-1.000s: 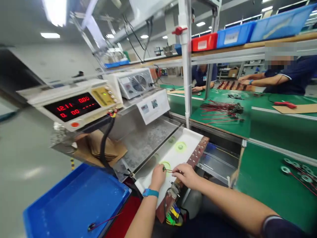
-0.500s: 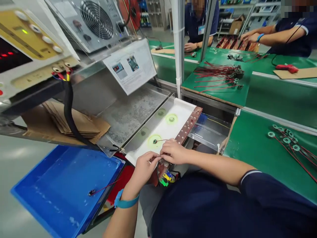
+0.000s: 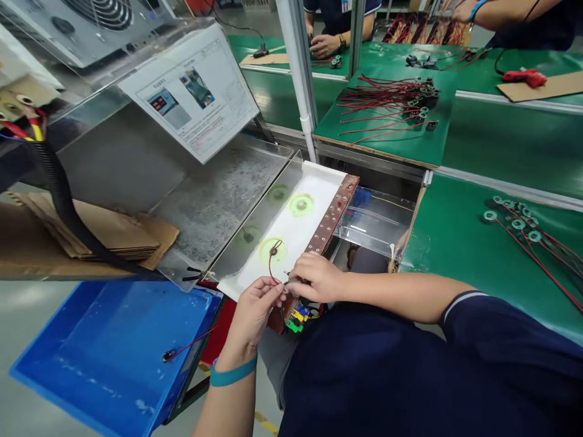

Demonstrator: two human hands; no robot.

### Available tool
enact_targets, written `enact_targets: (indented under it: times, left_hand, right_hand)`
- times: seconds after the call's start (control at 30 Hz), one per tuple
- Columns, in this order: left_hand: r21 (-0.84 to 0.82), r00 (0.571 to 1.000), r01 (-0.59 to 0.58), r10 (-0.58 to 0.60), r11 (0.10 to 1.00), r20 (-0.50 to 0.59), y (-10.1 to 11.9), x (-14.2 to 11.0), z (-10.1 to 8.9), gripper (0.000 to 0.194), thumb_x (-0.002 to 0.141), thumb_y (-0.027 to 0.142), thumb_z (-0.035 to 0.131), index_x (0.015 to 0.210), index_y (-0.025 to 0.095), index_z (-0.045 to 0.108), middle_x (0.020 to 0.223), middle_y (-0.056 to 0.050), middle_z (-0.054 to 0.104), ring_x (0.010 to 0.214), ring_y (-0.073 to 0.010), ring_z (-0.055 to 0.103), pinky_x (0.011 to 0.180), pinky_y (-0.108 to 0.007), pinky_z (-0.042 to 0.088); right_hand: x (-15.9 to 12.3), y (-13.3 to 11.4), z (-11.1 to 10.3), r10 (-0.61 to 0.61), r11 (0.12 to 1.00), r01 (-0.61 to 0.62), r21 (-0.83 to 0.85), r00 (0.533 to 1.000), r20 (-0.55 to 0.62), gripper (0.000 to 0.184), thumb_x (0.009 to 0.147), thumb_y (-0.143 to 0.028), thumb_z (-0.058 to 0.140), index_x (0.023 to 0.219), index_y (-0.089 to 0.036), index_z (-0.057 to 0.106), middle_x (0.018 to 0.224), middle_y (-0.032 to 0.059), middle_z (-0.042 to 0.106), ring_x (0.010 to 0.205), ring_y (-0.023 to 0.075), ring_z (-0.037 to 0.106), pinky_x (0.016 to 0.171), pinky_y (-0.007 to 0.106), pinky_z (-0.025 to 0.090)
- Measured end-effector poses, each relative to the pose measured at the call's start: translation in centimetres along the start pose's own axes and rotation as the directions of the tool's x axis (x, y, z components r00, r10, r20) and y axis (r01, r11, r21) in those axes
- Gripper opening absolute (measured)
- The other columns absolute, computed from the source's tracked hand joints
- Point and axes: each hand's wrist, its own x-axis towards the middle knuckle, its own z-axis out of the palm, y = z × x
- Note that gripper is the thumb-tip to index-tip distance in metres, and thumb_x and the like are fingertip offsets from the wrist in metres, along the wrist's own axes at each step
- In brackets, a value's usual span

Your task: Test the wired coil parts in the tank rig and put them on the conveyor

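My left hand (image 3: pixel 257 306) is closed in a pinch on a thin red wire (image 3: pixel 270 264). The wire rises from these fingertips and bends in a narrow loop over the nearer yellow-green ring (image 3: pixel 263 250) on a white sheet (image 3: pixel 291 230). My right hand (image 3: pixel 316 276) is closed beside it, fingers curled and fingertips almost meeting the left ones. A small dark piece shows at its fingertips, too small to name. Below both hands is a brown board end with yellow, blue and green connectors (image 3: pixel 298 317). A brown perforated strip (image 3: pixel 334 212) borders the sheet.
A blue tray (image 3: pixel 104 309) at lower left holds one wired part (image 3: pixel 169 355). Wired round parts (image 3: pixel 519 221) lie on the green mat at right; more red-wired parts (image 3: pixel 414 100) lie farther back. A clear panel, a white post (image 3: pixel 296 67) and two co-workers' arms are beyond.
The view has shifted. The red wire, earlier stretched from the round part on the ring towards my right hand, now loops up and runs to my left fingertips. Both hands stay close together.
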Motion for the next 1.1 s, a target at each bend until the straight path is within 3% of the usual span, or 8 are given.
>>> enact_targets:
  times: [0.13, 0.27, 0.5, 0.7, 0.8, 0.93, 1.03, 1.1]
  left_hand:
    - [0.01, 0.99, -0.069, 0.07, 0.998, -0.123, -1.4, -0.4, 0.3, 0.038, 0.066, 0.042, 0.086, 0.081, 0.015, 0.063, 0.069, 0.0, 0.064, 0.062, -0.0111, 0.055, 0.061, -0.021, 0.047]
    - [0.032, 0.982, -0.096, 0.1, 0.995, -0.16, -1.7, -0.8, 0.7, 0.039, 0.068, 0.044, 0.085, 0.081, 0.015, 0.064, 0.066, 0.001, 0.062, 0.06, -0.0108, 0.053, 0.058, -0.021, 0.046]
    - [0.278, 0.965, -0.181, 0.225, 0.943, -0.135, -1.1, -1.8, 0.9, 0.036, 0.074, 0.048, 0.08, 0.083, 0.017, 0.065, 0.069, -0.002, 0.066, 0.062, -0.0147, 0.059, 0.055, -0.022, 0.05]
    - [0.314, 0.98, -0.118, 0.161, 0.942, -0.115, -2.3, -2.3, 0.0, 0.038, 0.076, 0.052, 0.077, 0.089, 0.019, 0.064, 0.068, 0.001, 0.062, 0.044, -0.0126, 0.052, 0.038, -0.024, 0.044]
    - [0.373, 0.979, -0.131, 0.178, 0.918, -0.094, -3.1, -2.5, -0.5, 0.037, 0.077, 0.052, 0.076, 0.089, 0.019, 0.064, 0.072, 0.002, 0.062, 0.043, -0.0111, 0.05, 0.04, -0.024, 0.043]
    - [0.486, 0.952, -0.243, 0.303, 0.84, -0.047, -3.7, -2.7, -0.6, 0.03, 0.081, 0.048, 0.073, 0.085, 0.02, 0.065, 0.078, -0.001, 0.064, 0.067, -0.0164, 0.06, 0.06, -0.027, 0.051]
    - [0.532, 0.91, -0.362, 0.413, 0.765, 0.024, -4.1, -2.7, -0.6, 0.023, 0.085, 0.043, 0.071, 0.083, 0.021, 0.065, 0.088, -0.004, 0.065, 0.085, -0.0196, 0.063, 0.077, -0.03, 0.051]
    - [0.543, 0.889, -0.412, 0.454, 0.732, 0.062, -4.3, -2.7, -0.6, 0.019, 0.086, 0.039, 0.07, 0.083, 0.021, 0.065, 0.091, -0.005, 0.064, 0.09, -0.0201, 0.062, 0.08, -0.031, 0.05]
  right_hand:
    - [-0.2, -0.5, 0.5, 0.028, 0.999, -0.03, 0.014, 0.993, 0.113, 0.014, 0.093, -0.028, 0.06, 0.087, -0.017, 0.064, 0.081, 0.0054, 0.066, 0.083, 0.0183, 0.059, 0.076, 0.033, 0.038]
    - [-0.3, -0.6, 1.0, 0.065, 0.997, -0.072, 0.037, 0.983, 0.171, 0.005, 0.088, -0.019, 0.063, 0.085, -0.017, 0.066, 0.082, 0.0044, 0.067, 0.085, 0.0183, 0.06, 0.081, 0.033, 0.04]
    - [-0.4, -0.3, 1.3, 0.106, 0.983, -0.132, 0.131, 0.977, 0.184, 0.007, 0.087, -0.017, 0.063, 0.082, -0.018, 0.068, 0.078, 0.0027, 0.067, 0.079, 0.0164, 0.06, 0.083, 0.032, 0.044]
    - [-0.5, -0.3, 1.3, 0.088, 0.995, -0.096, 0.02, 0.964, 0.25, 0.01, 0.088, -0.02, 0.063, 0.084, -0.018, 0.071, 0.08, 0.005, 0.066, 0.084, 0.0192, 0.059, 0.082, 0.033, 0.043]
    - [-0.4, -0.5, 0.9, 0.044, 0.999, -0.047, 0.001, 0.954, 0.295, 0.013, 0.091, -0.022, 0.061, 0.085, -0.017, 0.071, 0.082, 0.0063, 0.066, 0.086, 0.02, 0.059, 0.083, 0.034, 0.044]
    - [-0.7, -0.4, -1.0, 0.05, 0.999, -0.051, 0.002, 0.977, 0.206, 0.013, 0.091, -0.019, 0.06, 0.084, -0.016, 0.07, 0.081, 0.0065, 0.065, 0.082, 0.0188, 0.058, 0.081, 0.033, 0.045]
    - [-1.8, 0.3, -3.5, 0.101, 0.995, -0.102, 0.016, 0.992, 0.073, 0.013, 0.093, -0.018, 0.057, 0.086, -0.016, 0.068, 0.081, 0.0065, 0.066, 0.079, 0.0174, 0.058, 0.08, 0.032, 0.048]
    - [-3.0, 1.1, -5.5, 0.162, 0.987, -0.162, 0.012, 0.987, -0.008, 0.013, 0.094, -0.02, 0.057, 0.088, -0.017, 0.068, 0.081, 0.0064, 0.066, 0.078, 0.0171, 0.059, 0.079, 0.032, 0.049]
